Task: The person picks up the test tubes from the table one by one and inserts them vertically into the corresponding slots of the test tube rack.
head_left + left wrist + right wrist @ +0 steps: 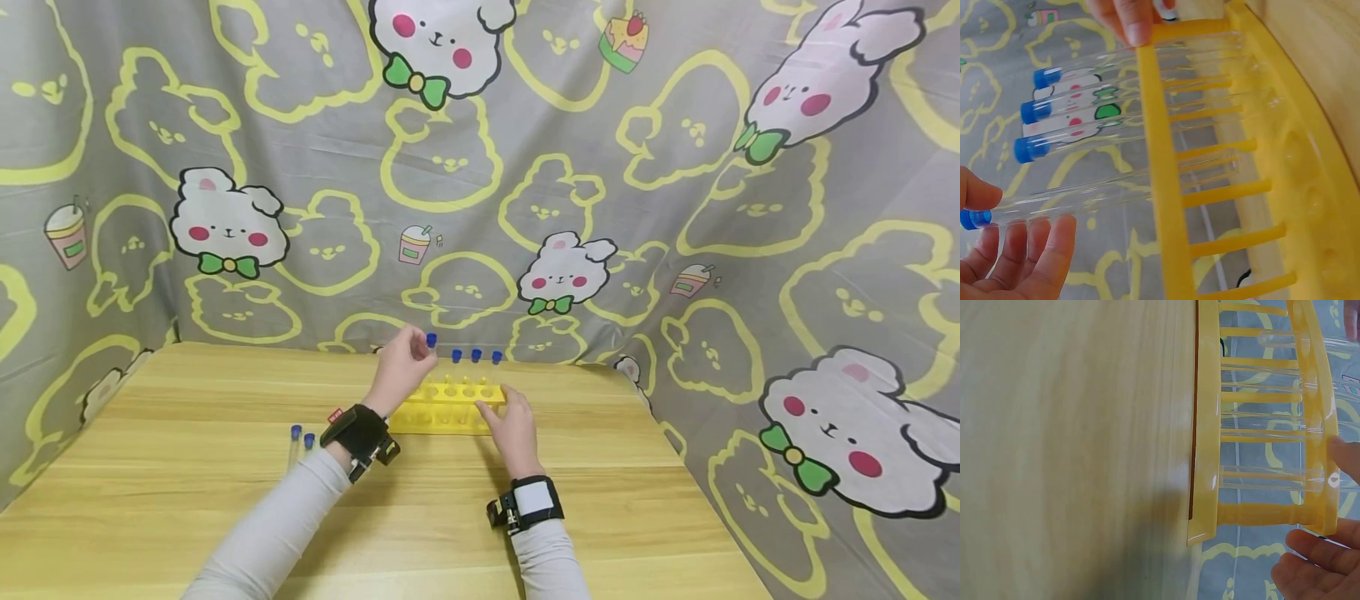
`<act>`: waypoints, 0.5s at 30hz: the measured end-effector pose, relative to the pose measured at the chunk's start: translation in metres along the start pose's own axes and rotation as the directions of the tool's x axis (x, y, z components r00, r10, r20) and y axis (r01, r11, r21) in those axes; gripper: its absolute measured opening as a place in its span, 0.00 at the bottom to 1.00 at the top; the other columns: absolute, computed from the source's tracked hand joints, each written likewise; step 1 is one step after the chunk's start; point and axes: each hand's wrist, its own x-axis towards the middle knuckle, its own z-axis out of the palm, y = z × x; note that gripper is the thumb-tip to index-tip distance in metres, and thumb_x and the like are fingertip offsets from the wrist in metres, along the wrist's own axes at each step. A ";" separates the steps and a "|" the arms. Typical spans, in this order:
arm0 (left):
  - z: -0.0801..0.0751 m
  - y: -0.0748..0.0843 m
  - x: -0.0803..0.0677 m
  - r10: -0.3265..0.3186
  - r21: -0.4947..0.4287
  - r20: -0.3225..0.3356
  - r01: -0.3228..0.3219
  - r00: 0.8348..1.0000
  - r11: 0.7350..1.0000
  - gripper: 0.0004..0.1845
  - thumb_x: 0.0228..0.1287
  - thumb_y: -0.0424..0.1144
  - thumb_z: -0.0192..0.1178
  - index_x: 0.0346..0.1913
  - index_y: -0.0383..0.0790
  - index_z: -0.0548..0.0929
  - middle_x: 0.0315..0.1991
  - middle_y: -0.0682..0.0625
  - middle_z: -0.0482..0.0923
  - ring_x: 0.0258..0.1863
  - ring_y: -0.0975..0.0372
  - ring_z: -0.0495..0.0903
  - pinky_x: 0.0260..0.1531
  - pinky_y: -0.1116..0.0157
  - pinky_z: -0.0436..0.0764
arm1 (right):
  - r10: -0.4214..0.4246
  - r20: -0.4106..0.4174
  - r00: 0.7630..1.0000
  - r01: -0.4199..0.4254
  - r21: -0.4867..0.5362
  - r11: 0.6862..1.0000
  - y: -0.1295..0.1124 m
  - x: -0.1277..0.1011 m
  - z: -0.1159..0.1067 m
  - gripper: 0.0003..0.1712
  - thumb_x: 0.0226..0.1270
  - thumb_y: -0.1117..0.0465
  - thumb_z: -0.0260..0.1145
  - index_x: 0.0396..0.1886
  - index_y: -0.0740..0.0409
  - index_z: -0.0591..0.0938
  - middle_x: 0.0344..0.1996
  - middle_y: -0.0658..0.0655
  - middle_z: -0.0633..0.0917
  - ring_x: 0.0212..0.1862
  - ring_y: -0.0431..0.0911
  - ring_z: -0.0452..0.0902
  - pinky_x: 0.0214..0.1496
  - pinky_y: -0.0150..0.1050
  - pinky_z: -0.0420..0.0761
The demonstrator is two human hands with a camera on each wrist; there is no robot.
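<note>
My left hand pinches a clear test tube just below its blue cap, between thumb and fingers. The tube's rounded lower end is through the top plate of the yellow test tube rack and short of its base in the left wrist view. Three more blue-capped test tubes stand in the rack, nearer its right end. At that end my right hand grips the top plate, its thumb on the near edge and its fingers round the end.
Two capped test tubes lie on the wooden table left of the rack, partly hidden by the left forearm. Beyond the table's back edge hangs a grey patterned curtain, which also runs along both sides.
</note>
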 end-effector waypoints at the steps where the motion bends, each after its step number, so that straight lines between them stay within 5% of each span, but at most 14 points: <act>1: 0.001 -0.001 0.000 0.000 -0.004 0.005 0.000 1.000 1.000 0.11 0.57 0.34 0.62 0.42 0.39 0.73 0.36 0.46 0.79 0.37 0.56 0.79 0.40 0.63 0.79 | -0.002 -0.001 1.000 0.002 -0.001 1.000 0.000 0.000 0.000 0.37 0.62 0.46 0.68 0.63 0.67 0.73 0.60 0.69 0.77 0.64 0.62 0.72 0.65 0.54 0.73; 15: 0.013 -0.013 -0.005 -0.028 -0.003 0.059 0.029 0.998 1.000 0.13 0.55 0.33 0.62 0.42 0.38 0.73 0.37 0.46 0.78 0.38 0.56 0.78 0.41 0.61 0.80 | 0.002 -0.011 1.000 -0.002 -0.007 1.000 0.000 0.001 0.001 0.37 0.62 0.46 0.68 0.63 0.66 0.73 0.60 0.68 0.77 0.64 0.61 0.72 0.66 0.53 0.72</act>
